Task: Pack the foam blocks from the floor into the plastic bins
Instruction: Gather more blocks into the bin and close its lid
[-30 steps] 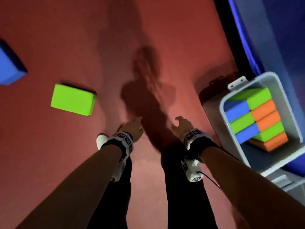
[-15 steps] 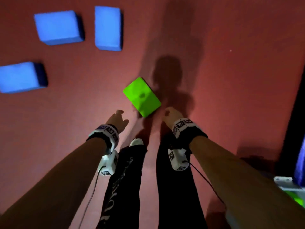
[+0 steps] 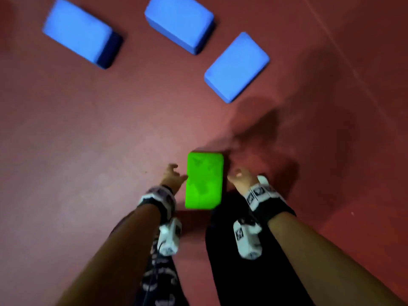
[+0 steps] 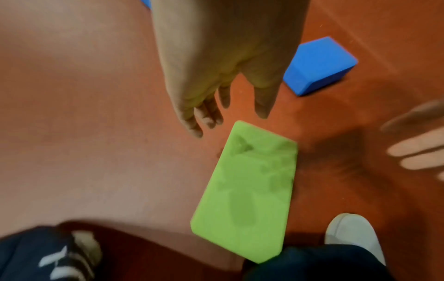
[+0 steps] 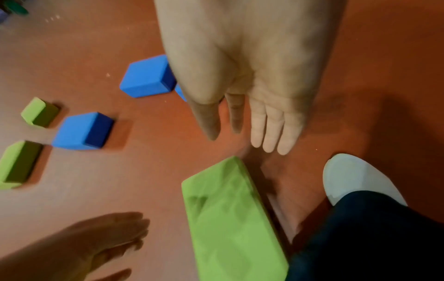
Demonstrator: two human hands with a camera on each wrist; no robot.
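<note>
A green foam block (image 3: 204, 181) lies flat on the red floor between my feet, its top face dented; it also shows as the green block (image 4: 250, 192) and the green block (image 5: 230, 220) in the wrist views. My left hand (image 3: 172, 175) hovers at its left side with fingers (image 4: 206, 116) straight and apart from it. My right hand (image 3: 239, 175) hovers at its right side, fingers (image 5: 269, 129) extended, holding nothing. Three blue foam blocks (image 3: 236, 67) lie farther ahead. No bin is in view.
Two more blue blocks (image 3: 81, 33) (image 3: 180, 21) lie at the top of the head view. Smaller green blocks (image 5: 39, 112) (image 5: 18, 163) lie off to the left. My white shoe (image 5: 355, 176) stands right of the green block.
The view has swung away from the filled bin to the blocks on the floor. The green block now lies between my two hands, which have reached down beside it.
</note>
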